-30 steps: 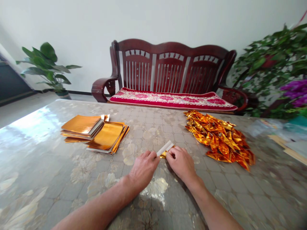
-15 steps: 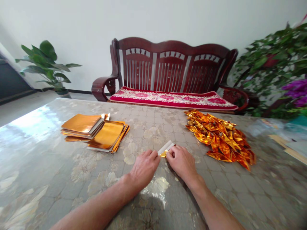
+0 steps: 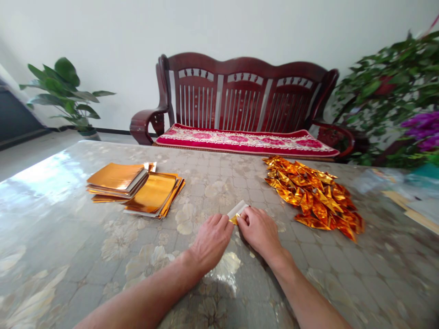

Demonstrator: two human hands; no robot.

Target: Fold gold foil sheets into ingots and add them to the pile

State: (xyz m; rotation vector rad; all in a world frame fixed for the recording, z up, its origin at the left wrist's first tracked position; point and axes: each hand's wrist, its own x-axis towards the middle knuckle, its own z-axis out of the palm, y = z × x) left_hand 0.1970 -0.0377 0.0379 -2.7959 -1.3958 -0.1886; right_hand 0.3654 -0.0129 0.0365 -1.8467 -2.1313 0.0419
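Observation:
Between my hands, on the table, lies a small partly folded sheet of gold foil paper [image 3: 237, 209], its pale grey back showing and a gold corner turned toward me. My left hand [image 3: 213, 237] is closed on its left end, fingers bent over the edge. My right hand [image 3: 259, 228] pinches the right side with thumb and curled fingers. Part of the sheet is hidden beneath the fingers. To the left rest stacks of flat gold foil sheets [image 3: 156, 192]. A heap of folded gold foil pieces [image 3: 315, 196] sits on the right.
The table [image 3: 137, 274] has a glossy floral cover. Clear plastic wrapping [image 3: 377, 180] lies at its right edge. Behind it stands a dark red wooden bench [image 3: 243, 91] with a red floral cushion [image 3: 240, 138]. Potted plants [image 3: 68, 91] flank the bench.
My left hand has shifted slightly right, closer to my right hand, along the foil paper. Both hands still grip the sheet, and the stacks and heap are unchanged.

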